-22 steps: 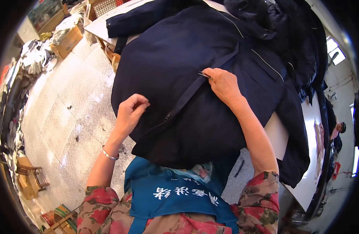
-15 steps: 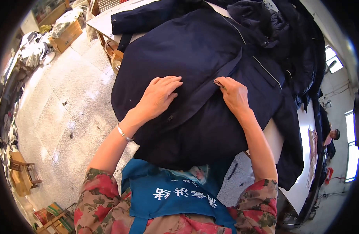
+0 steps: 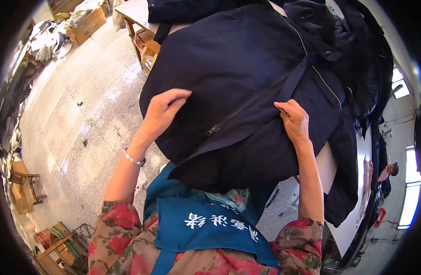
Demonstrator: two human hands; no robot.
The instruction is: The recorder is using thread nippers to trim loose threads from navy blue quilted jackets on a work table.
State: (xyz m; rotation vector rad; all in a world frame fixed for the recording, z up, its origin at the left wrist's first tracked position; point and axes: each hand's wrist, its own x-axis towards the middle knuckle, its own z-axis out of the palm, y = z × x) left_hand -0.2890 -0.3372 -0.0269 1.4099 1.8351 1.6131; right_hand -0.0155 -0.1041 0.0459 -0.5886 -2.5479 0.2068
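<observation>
- I see the dark jacket (image 3: 224,55), centre to 12 o'clock.
- Left hand (image 3: 162,110), 10 o'clock of zip slider (image 3: 213,130): thumb, fingertips loosely parted.
- Right hand (image 3: 296,123), 3 o'clock: pinching thin item (image 3: 282,111), type unclear.

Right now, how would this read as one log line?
left hand: empty, over navy jacket | right hand: gripping small, mostly hidden item | zipper slider: exposed
</observation>
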